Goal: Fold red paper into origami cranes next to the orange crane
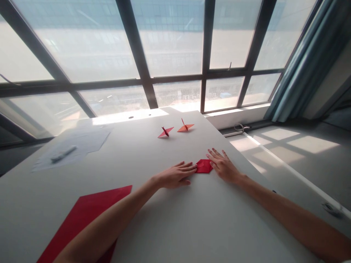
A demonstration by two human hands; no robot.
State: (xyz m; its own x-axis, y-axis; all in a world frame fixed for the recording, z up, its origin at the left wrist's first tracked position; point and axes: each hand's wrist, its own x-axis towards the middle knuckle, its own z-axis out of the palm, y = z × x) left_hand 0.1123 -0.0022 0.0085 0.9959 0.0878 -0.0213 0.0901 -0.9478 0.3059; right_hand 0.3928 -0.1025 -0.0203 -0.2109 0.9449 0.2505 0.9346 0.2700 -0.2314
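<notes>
A small folded piece of red paper (203,166) lies flat on the white table between my two hands. My left hand (177,175) rests on the table with its fingers stretched out, the fingertips touching the paper's left edge. From the other side, my right hand (223,166) has its fingers spread, with some of them over the paper's right edge. Beyond the hands stand two folded paper cranes, a dark red crane (165,132) and an orange crane (185,127). Under my left forearm lies a large red sheet of paper (90,212), partly hidden by the arm.
White sheets of paper (95,140) lie at the table's left, with a blurred pale, pen-like object (63,154) on top. The white table (153,230) reaches to the windows. Its right edge drops to a sunlit floor, and a blue-grey curtain (298,73) hangs at the right.
</notes>
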